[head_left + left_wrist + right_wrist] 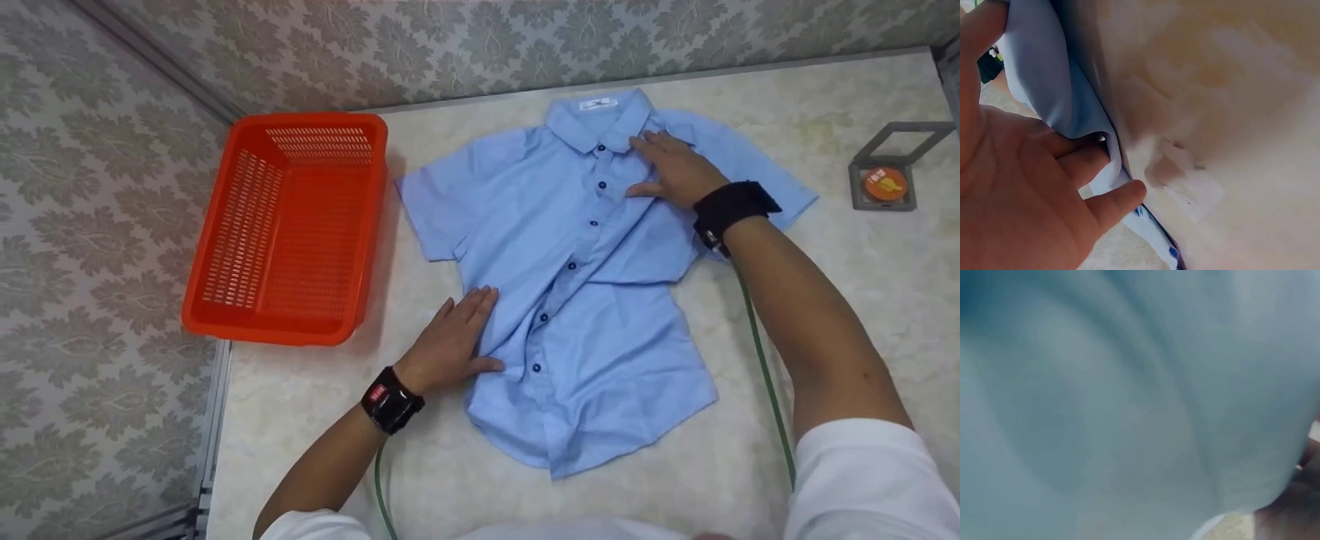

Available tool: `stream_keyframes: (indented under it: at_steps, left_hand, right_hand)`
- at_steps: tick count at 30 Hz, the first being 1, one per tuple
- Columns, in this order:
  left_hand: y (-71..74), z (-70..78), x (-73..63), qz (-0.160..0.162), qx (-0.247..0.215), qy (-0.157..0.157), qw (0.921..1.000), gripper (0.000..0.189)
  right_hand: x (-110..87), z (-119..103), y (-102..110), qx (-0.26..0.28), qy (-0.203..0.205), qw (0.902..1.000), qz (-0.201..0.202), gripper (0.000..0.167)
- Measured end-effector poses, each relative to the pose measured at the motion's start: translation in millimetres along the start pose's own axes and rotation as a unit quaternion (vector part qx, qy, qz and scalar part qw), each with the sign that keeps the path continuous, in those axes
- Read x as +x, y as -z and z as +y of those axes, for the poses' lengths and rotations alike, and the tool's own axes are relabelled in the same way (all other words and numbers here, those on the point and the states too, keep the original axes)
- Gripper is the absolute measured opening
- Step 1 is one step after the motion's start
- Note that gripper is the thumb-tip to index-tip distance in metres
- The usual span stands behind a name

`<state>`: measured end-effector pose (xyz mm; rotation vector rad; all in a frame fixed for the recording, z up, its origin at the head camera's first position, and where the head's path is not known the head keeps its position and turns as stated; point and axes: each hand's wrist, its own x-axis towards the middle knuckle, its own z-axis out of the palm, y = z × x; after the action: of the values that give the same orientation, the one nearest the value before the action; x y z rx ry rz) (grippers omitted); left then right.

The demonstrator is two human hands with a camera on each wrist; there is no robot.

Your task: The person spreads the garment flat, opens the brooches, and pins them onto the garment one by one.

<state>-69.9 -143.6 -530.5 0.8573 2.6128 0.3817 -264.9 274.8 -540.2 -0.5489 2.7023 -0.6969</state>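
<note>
A light blue short-sleeved button-up shirt [517,225] lies front up on the table, collar at the far side, with diagonal creases and a fold across its right half. My left hand [450,341] rests with extended fingers on the shirt's lower left edge. In the left wrist view, the fingers of that hand [1033,180] touch the cloth edge [1086,101], which partly covers some of them. Up near the collar, my right hand [679,171] lies spread on the shirt's right chest. Blurred blue cloth [1129,410] fills most of the right wrist view.
An orange-red perforated basket [360,247] stands left of the shirt. At the far right is a small grey hinged frame [855,187] with a round orange piece [885,184]. Green cables [765,367] run from both wrists. Patterned walls [480,52] border the table's back and left.
</note>
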Motion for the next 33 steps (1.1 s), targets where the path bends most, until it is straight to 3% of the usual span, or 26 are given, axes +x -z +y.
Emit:
stream_keyframes:
  at_steps: [4,8,11,14,17,20,25,29,33]
  left_hand:
    - [2.7,2.2,-7.4,0.011,-0.013,-0.010,0.9998,0.098]
    - [5.1,12.8,-19.0,0.037,-0.011,-0.025,0.9989,0.091]
    - [10.8,28.4,-22.6,0.048,0.000,-0.057,0.9972,0.085]
    - [17.3,48.5,-16.1,0.034,0.024,-0.105,0.9936,0.078]
    - [21.1,68.9,0.8,-0.010,0.062,-0.156,0.9858,0.072]
    - [22.0,88.1,26.4,-0.062,0.105,-0.195,0.9733,0.069]
    - [17.5,115.5,73.2,-0.135,0.170,-0.224,0.9503,0.075]
    - [8.4,134.2,105.1,-0.147,0.213,-0.228,0.9386,0.085]
    - [-5.2,146.7,121.9,-0.144,0.262,-0.236,0.9245,0.093]
  right_hand:
    - [-8.7,2.4,0.9,0.014,0.002,0.9997,0.019,0.088]
    - [-25.9,-9.3,-1.6,0.009,0.021,0.9986,0.048,0.081]
    - [-38.0,-20.4,-3.3,-0.007,0.032,0.9980,0.054,0.075]
    - [-44.4,-22.3,-6.1,-0.030,0.031,0.9980,0.046,0.071]
    - [-44.4,-17.4,-7.7,-0.053,0.020,0.9976,0.041,0.069]
    - [-40.5,-13.1,-6.8,-0.058,0.006,0.9975,0.041,0.065]
    - [-33.0,-11.2,-4.7,-0.045,-0.017,0.9986,0.022,0.064]
    - [-30.7,-10.9,-3.4,-0.049,-0.035,0.9982,0.008,0.062]
    - [-27.1,-10.1,-1.7,-0.067,-0.046,0.9966,-0.009,0.063]
